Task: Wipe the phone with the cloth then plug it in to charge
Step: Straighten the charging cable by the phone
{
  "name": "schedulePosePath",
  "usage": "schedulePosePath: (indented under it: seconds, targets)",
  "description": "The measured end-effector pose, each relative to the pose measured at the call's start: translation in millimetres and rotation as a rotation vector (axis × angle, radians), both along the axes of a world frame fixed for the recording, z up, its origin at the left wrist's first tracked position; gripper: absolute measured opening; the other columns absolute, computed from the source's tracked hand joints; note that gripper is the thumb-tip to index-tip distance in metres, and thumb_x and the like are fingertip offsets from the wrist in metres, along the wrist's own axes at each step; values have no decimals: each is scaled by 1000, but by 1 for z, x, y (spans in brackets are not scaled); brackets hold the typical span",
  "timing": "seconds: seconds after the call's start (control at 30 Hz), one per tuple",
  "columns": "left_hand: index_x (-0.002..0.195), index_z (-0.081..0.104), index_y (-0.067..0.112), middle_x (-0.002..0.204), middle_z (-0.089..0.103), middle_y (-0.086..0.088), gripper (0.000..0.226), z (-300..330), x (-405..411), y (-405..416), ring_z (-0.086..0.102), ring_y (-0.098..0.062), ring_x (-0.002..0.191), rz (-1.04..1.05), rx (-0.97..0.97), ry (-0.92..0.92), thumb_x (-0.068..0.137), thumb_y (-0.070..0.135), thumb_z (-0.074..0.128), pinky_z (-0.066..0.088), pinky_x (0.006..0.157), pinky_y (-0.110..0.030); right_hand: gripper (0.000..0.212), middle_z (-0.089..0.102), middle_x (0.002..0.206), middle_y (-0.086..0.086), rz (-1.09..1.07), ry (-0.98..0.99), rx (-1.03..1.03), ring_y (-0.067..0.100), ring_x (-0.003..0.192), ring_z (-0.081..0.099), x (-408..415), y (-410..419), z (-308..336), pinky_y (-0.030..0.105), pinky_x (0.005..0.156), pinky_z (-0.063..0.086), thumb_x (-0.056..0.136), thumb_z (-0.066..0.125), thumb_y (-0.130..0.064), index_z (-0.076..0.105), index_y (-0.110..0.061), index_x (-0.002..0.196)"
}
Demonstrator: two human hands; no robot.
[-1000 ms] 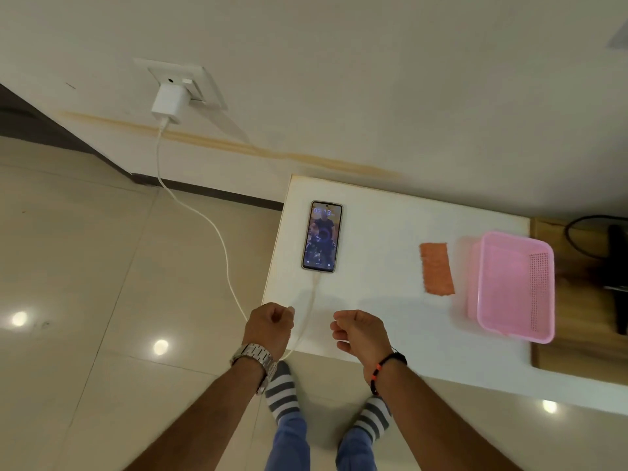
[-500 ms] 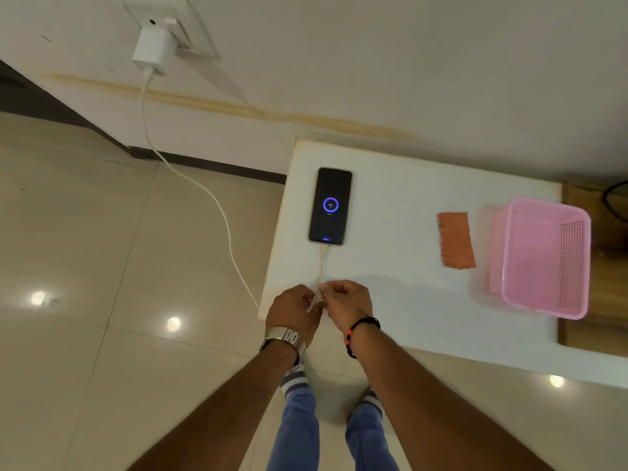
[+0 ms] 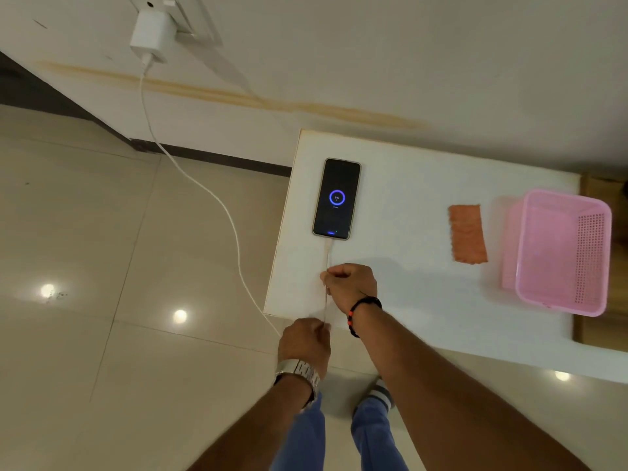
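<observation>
Pinching the white cable between curled fingers, the right hand sits at centre frame on the white table; the left hand grips the same cable lower down, just off the table's near edge. Both fists closed on the cord, which runs between them.

Phone lies flat, face up, above the right hand, cable seated in its bottom end, blue charging ring lit. Cloth lies flat right of centre, just beside the pink basket. Charger in the wall socket, upper left.

Judgement: plugging looks done; remaining work is tidying slack. Best done by feeding the cord gently, no tug toward the plug, so the connector stays seated and the phone doesn't slide.

Versus half a second ago: hands were touching at the table edge; now they are apart along the cable, right forward, left back. Charging ring unchanged.
</observation>
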State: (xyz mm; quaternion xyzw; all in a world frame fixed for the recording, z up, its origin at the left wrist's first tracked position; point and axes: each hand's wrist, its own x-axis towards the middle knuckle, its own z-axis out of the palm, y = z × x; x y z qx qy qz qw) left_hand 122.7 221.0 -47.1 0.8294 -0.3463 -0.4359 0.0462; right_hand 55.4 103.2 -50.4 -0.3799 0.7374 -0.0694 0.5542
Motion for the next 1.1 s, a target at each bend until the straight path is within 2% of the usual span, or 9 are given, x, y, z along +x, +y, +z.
schedulePosePath:
  seconds: [0.2,0.37,0.47,0.57,0.73,0.93,1.1]
  targets:
    - [84,72,16,85,70,-2,30,-8,4,15,56,-15,71,-114,11,-111,102,33,55,41,65,-24,12,78,97,-2,32,97,-59,16,90,70,5,0,-3,34,89,58,86,78,-28,80,-19,94]
    - [101,73,15,105,68,-4,28,-15,7,16,65,-20,94,-185,-22,-128,104,31,51,47,76,-24,9,78,91,-5,44,174,-105,14,84,70,9,3,-4,29,79,57,86,77,-29,80,-22,89]
    - [104,71,16,107,68,-3,28,-16,5,18,66,-19,96,-234,-37,-128,105,30,47,43,75,-21,6,78,88,-5,29,193,-116,14,81,70,8,3,-5,28,74,57,84,77,-27,80,-22,86]
    - [106,70,16,109,68,-3,29,-15,3,17,66,-19,97,-263,-44,-130,106,29,45,50,82,-24,4,77,85,-5,30,200,-118,11,75,67,8,1,-4,24,67,52,83,79,-26,79,-22,84]
    - [106,69,15,112,68,-3,27,-16,2,16,65,-19,101,-305,-30,-120,105,28,44,52,87,-26,2,77,82,-7,42,203,-130,8,70,65,7,0,-6,16,57,44,81,79,-24,79,-23,80]
    - [110,68,16,114,67,-3,27,-19,3,15,63,-19,106,-343,-11,-128,105,25,44,51,90,-27,3,75,79,-8,55,193,-145,5,67,63,6,0,-10,15,56,43,81,79,-23,79,-22,78]
    - [110,68,16,113,69,-3,27,-19,4,13,64,-18,104,-373,3,-134,105,25,43,48,86,-24,4,72,74,-10,53,201,-132,6,68,64,7,0,-9,14,53,41,81,79,-24,77,-23,78]
